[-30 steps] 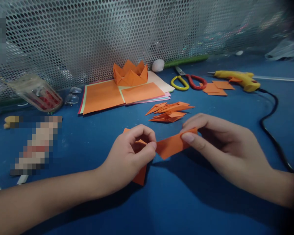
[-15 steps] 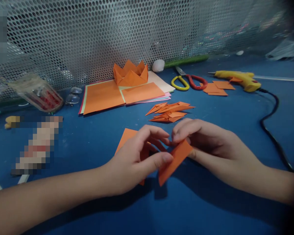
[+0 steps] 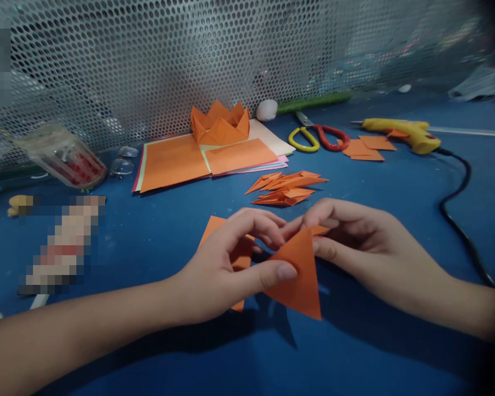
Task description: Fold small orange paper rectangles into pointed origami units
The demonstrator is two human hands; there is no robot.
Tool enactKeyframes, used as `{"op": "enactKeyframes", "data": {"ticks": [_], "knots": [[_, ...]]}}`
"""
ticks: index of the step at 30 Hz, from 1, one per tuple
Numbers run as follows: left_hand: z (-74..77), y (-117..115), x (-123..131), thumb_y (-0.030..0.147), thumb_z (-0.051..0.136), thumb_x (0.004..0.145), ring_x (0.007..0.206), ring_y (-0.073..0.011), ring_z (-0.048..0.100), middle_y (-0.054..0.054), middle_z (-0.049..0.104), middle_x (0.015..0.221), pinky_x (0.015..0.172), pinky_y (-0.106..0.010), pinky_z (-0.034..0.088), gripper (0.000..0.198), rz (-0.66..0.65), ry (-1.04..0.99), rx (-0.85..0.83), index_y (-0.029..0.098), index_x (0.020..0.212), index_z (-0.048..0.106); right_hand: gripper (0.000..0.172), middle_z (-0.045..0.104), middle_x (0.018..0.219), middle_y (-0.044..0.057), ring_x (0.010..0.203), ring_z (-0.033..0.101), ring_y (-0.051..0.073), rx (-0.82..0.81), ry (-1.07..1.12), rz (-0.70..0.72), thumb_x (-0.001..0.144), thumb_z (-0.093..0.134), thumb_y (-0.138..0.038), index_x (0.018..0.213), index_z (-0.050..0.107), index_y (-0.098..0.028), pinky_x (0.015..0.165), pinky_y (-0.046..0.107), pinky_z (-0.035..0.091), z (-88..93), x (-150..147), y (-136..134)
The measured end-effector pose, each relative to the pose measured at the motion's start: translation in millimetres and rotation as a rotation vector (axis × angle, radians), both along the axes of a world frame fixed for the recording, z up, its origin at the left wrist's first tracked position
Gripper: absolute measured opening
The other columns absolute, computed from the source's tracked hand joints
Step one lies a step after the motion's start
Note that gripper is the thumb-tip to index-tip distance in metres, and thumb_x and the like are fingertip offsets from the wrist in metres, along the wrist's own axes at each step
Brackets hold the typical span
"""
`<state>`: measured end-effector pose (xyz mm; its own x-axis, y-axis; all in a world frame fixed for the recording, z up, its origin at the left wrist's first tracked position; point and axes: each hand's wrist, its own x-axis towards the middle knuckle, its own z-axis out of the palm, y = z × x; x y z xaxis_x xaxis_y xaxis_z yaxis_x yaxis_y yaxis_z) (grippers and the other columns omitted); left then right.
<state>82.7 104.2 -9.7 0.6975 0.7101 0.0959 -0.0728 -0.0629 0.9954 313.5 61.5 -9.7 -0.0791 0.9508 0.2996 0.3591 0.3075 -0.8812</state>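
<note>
Both my hands pinch one small orange paper piece (image 3: pixel 299 275) just above the blue table (image 3: pixel 355 341); it hangs as a triangle pointing down. My left hand (image 3: pixel 235 258) grips its left edge between thumb and fingers. My right hand (image 3: pixel 355 242) holds its upper right corner, fingers closed. Under my left hand lies a flat orange paper sheet (image 3: pixel 214 228), partly hidden. Just beyond my hands sits a pile of folded orange paper points (image 3: pixel 286 187).
A stack of coloured paper sheets (image 3: pixel 177 159) with an orange paper crown (image 3: pixel 219 124) lies behind. Scissors (image 3: pixel 317 136), orange paper scraps (image 3: pixel 365 147) and a yellow glue gun (image 3: pixel 404 132) with black cord (image 3: pixel 457 192) are at the right. A clear plastic container (image 3: pixel 61 154) lies left; perforated metal mesh (image 3: pixel 148 60) stands behind.
The orange strip that was stretched between my hands has been folded into a downward-pointing triangle. My hands have come together over it.
</note>
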Motion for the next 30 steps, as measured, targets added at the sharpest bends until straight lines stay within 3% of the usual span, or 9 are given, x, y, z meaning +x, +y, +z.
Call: {"op": "enactKeyframes", "data": {"ticks": [3,6,9,12,15,18,21,26,30], "knots": [[-1.3,-1.1,-0.1,0.025,0.091,0.093,0.087,-0.0131,0.067,-0.007,0.07,0.134,0.076,-0.026,0.059,0.032,0.087,-0.013,-0.002,0.025,0.096,0.059,0.047,0.086,0.092,0.005,0.088,0.085,0.026,-0.038,0.034,0.097,0.096,0.084,-0.078,0.086,0.083,-0.032,0.073,0.035,0.072,-4.0,3.9,1.8],[-3.6,-2.1,0.0,0.024,0.09,0.092,0.074,-0.0089,0.059,-0.002,0.069,0.119,0.069,-0.022,0.054,0.035,0.167,-0.024,0.028,0.026,0.1,0.056,0.035,0.078,0.083,0.001,0.075,0.077,0.022,-0.07,0.033,0.037,0.096,0.09,-0.066,0.111,0.088,-0.034,0.063,0.032,0.067,-11.5,8.3,3.8],[-5.2,-3.2,-0.8,0.023,0.087,0.094,0.073,-0.0105,0.057,0.0,0.068,0.11,0.07,-0.024,0.054,0.028,0.211,0.0,0.082,0.026,0.1,0.059,0.043,0.074,0.077,-0.003,0.067,0.071,0.019,-0.095,0.048,-0.01,0.095,0.091,-0.059,0.129,0.082,-0.034,0.06,0.03,0.064,-15.9,11.7,5.7],[-6.1,-3.9,-2.1,0.021,0.086,0.094,0.102,-0.0171,0.067,-0.004,0.072,0.12,0.09,-0.029,0.056,0.025,0.253,0.042,0.149,0.026,0.101,0.063,0.036,0.081,0.084,0.001,0.074,0.077,0.021,-0.11,0.02,0.036,0.096,0.089,-0.062,0.112,0.082,-0.031,0.063,0.03,0.066,-13.4,13.3,7.1],[-6.7,-4.0,-1.9,0.024,0.086,0.094,0.133,-0.0241,0.068,-0.008,0.074,0.136,0.109,-0.037,0.055,0.028,0.236,0.08,0.169,0.027,0.104,0.061,0.043,0.087,0.095,0.006,0.089,0.085,0.025,-0.113,-0.002,0.098,0.097,0.085,-0.07,0.089,0.084,-0.028,0.081,0.035,0.072,-8.4,13.4,7.3],[-6.3,-3.7,-0.6,0.032,0.084,0.096,0.112,-0.023,0.078,-0.005,0.079,0.116,0.096,-0.036,0.062,0.03,0.169,0.119,0.156,0.028,0.107,0.056,0.044,0.09,0.1,0.007,0.096,0.087,0.027,-0.117,0.004,0.121,0.098,0.084,-0.072,0.089,0.088,-0.029,0.09,0.038,0.073,-6.4,13.9,6.4],[-4.1,-3.4,-1.2,0.038,0.077,0.102,0.086,-0.019,0.076,0.003,0.071,0.09,0.078,-0.031,0.062,0.028,0.17,0.177,0.208,0.029,0.111,0.051,0.03,0.091,0.105,0.005,0.097,0.087,0.027,-0.095,-0.059,0.109,0.102,0.083,-0.062,0.102,0.093,-0.034,0.086,0.037,0.073,-6.9,15.7,4.3],[-6.1,-2.7,-5.0,0.022,0.06,0.107,0.095,-0.0215,0.075,-0.002,0.074,0.1,0.088,-0.034,0.064,0.006,0.224,0.339,0.508,0.027,0.107,0.057,0.025,0.091,0.106,0.006,0.09,0.087,0.028,0.014,-0.262,0.066,0.107,0.071,-0.041,0.111,0.094,-0.035,0.066,0.035,0.068,-9.5,16.9,-0.4],[-15.9,-4.4,-4.8,0.016,0.052,0.107,0.107,-0.0313,0.072,-0.015,0.077,0.119,0.099,-0.05,0.064,0.018,0.186,0.469,0.876,0.02,0.106,0.07,0.029,0.089,0.092,0.006,0.078,0.084,0.024,0.107,-0.37,0.085,0.108,0.066,-0.035,0.115,0.094,-0.031,0.067,0.034,0.068,-13.3,17.0,-1.4]]}}
